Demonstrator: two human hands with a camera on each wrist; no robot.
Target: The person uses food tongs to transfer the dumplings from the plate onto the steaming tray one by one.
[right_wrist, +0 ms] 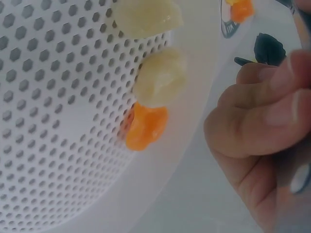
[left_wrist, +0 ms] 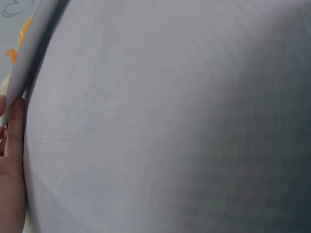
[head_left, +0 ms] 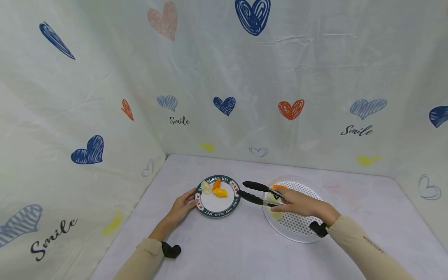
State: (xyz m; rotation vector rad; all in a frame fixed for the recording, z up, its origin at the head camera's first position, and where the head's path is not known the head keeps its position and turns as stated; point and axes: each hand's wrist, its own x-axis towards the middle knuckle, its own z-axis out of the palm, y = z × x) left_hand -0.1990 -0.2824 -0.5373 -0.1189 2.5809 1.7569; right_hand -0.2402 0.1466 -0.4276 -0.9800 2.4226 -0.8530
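My left hand (head_left: 182, 205) grips the left rim of a round plate (head_left: 211, 206) with a green lettered border; in the left wrist view its fingers (left_wrist: 16, 131) lie at the underside of the rim. On the plate are a white piece (head_left: 206, 187), an orange piece (head_left: 217, 184) and a yellow piece (head_left: 220, 193), dumpling-like in shape. My right hand (head_left: 301, 203) holds black-tipped tongs (head_left: 252, 198), spread apart and pointing left toward the plate, with nothing between the tips. Below that hand, a white perforated drain tray (head_left: 297, 225) carries two pale dumpling-like pieces (right_wrist: 161, 77) and an orange piece (right_wrist: 147, 127).
A pale cloth covers the table (head_left: 224, 249). Behind and to the left hangs a white curtain (head_left: 224, 70) printed with hearts and the word Smile. The plate stands left of the drain tray, with a strip of table between them.
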